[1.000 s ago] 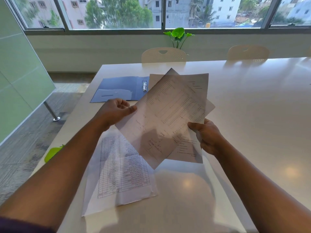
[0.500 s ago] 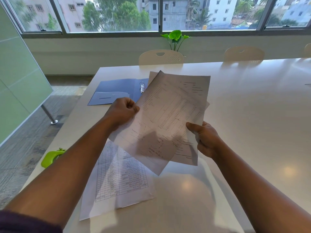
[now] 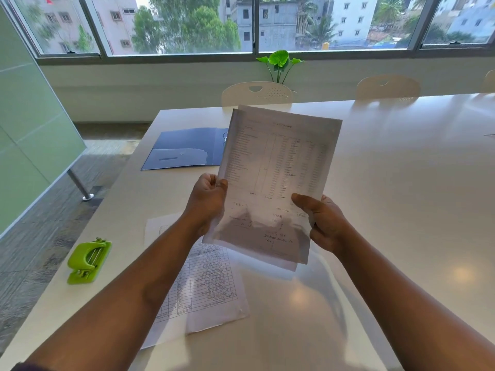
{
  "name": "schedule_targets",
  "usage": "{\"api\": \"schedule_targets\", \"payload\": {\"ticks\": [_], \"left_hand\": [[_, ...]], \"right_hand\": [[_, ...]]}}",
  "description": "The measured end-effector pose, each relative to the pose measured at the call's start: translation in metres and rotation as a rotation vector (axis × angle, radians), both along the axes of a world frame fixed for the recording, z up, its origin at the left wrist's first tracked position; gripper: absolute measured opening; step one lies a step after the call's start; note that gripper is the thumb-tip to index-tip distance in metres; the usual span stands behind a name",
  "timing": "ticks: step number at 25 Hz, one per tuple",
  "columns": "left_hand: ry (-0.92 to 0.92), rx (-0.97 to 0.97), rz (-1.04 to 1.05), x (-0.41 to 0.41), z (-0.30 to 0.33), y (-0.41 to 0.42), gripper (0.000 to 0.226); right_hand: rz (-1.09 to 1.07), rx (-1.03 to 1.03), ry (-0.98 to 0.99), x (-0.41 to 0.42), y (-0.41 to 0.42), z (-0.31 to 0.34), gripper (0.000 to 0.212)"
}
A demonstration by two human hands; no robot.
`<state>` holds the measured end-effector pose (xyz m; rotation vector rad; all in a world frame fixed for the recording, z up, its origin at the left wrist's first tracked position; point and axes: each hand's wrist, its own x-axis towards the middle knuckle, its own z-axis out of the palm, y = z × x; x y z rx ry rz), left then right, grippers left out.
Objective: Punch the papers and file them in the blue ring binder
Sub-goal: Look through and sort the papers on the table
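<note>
I hold two printed sheets upright above the white table, nearly lined up on each other. My left hand grips their left edge near the bottom. My right hand pinches the lower right edge, thumb on the front. Behind the sheets the blue ring binder lies open, its rings mostly hidden by the paper. A green hole punch sits near the table's left edge. More printed papers lie flat on the table under my left forearm.
Two white chairs stand at the table's far side, with a small green plant by the window. A frosted glass partition stands at the left beside the table's edge.
The two sheets were fanned at an angle; both hands have turned them upright and brought them nearly into line. The view has tilted down, showing the hole punch fully.
</note>
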<state>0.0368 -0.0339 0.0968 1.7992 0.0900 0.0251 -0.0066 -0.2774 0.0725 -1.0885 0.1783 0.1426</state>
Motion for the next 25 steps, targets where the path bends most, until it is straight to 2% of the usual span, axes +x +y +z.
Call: {"api": "schedule_targets", "payload": {"ticks": [4, 8, 13, 18, 22, 25], "left_hand": [[-0.019, -0.174, -0.034, -0.007, 0.002, -0.004, 0.021], [-0.168, -0.083, -0.016, -0.006, -0.001, -0.007, 0.023], [-0.326, -0.099, -0.038, -0.003, 0.005, -0.011, 0.010], [-0.323, -0.125, -0.095, -0.008, 0.002, -0.021, 0.024], [-0.356, -0.157, -0.120, -0.008, 0.007, -0.023, 0.017], [-0.307, -0.155, -0.143, -0.007, 0.002, -0.024, 0.019]], "right_hand": [[0.031, -0.081, -0.030, 0.002, 0.000, 0.001, 0.035], [0.006, -0.207, -0.156, 0.006, -0.004, 0.011, 0.035], [-0.037, -0.343, -0.324, 0.010, -0.012, 0.030, 0.024], [-0.050, -0.336, -0.322, 0.005, -0.011, 0.023, 0.022], [-0.087, -0.334, -0.360, 0.007, -0.015, 0.027, 0.021], [-0.058, -0.366, -0.344, 0.007, -0.016, 0.021, 0.026]]}}
